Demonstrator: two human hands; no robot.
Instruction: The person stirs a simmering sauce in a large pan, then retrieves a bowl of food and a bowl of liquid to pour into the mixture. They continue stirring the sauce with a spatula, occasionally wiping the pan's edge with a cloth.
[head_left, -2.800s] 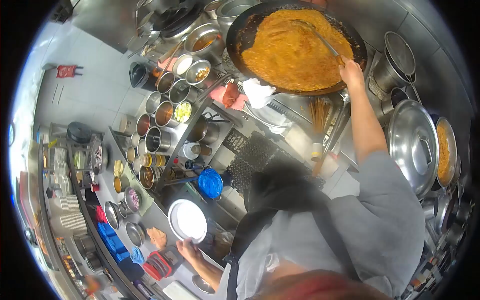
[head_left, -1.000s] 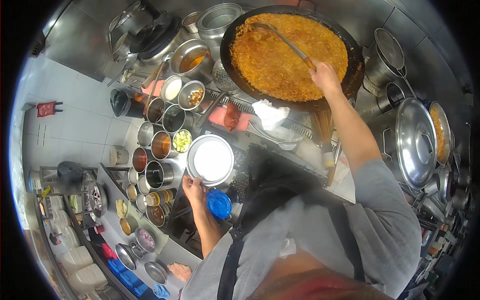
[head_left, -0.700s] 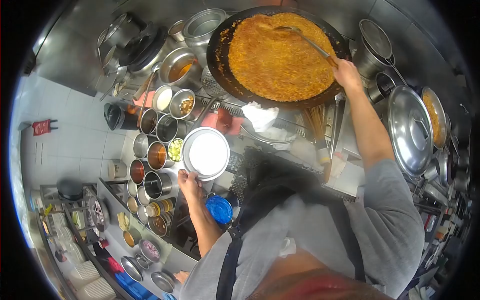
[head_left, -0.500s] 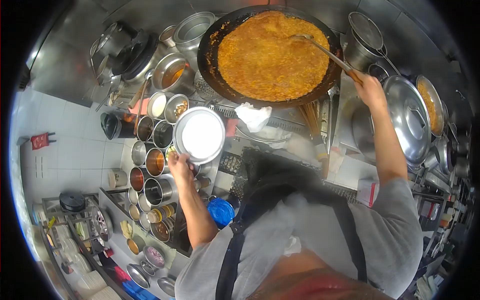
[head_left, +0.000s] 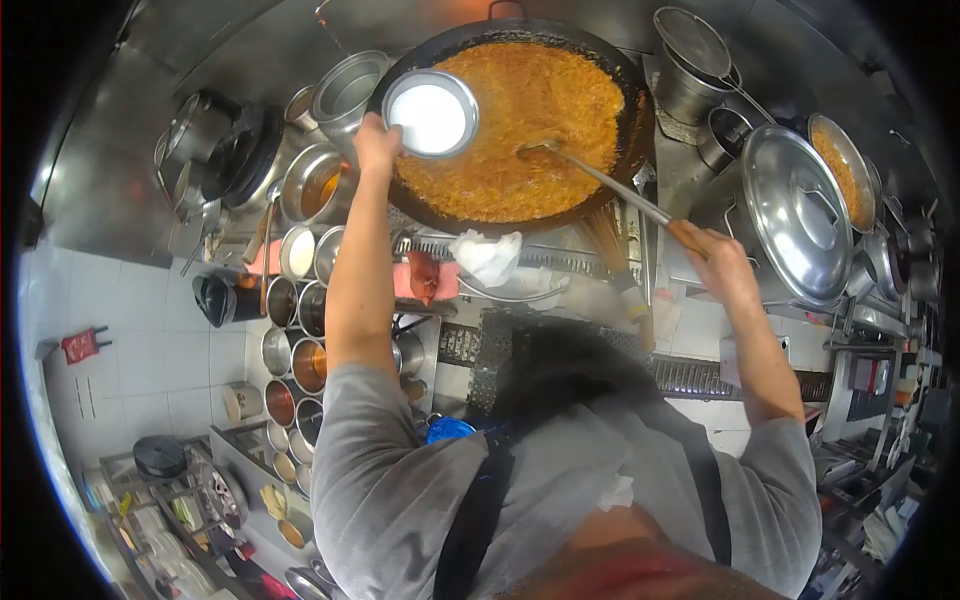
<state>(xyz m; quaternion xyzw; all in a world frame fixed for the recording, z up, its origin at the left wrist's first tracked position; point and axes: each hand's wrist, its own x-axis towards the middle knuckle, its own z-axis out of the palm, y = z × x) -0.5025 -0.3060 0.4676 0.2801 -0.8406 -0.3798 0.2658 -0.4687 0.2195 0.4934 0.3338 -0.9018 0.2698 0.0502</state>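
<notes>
My left hand (head_left: 378, 143) grips the near-left rim of a metal bowl (head_left: 470, 96) with plain white contents, held over the left part of a big black wok (head_left: 636, 130). An orange-brown, lumpy food mixture (head_left: 500, 200) covers much of the wok's inside. Wrapped round the wooden end of a long-handled wok ladle (head_left: 640, 203) is my right hand (head_left: 716, 262), at the wok's lower right. The ladle's head lies partly sunk in the mixture near the middle.
Pots and sauce containers (head_left: 310, 365) stand in rows on the left. A white cloth (head_left: 486, 257) lies at the wok's front edge. To the right are a lidded steel pot (head_left: 800, 215), a strainer (head_left: 692, 42) and a pan of orange food (head_left: 840, 170).
My left hand has carried the bowl up and forward, from beside the sauce containers to over the wok. My right hand has shifted lower, drawing the ladle's head toward the wok's middle.
</notes>
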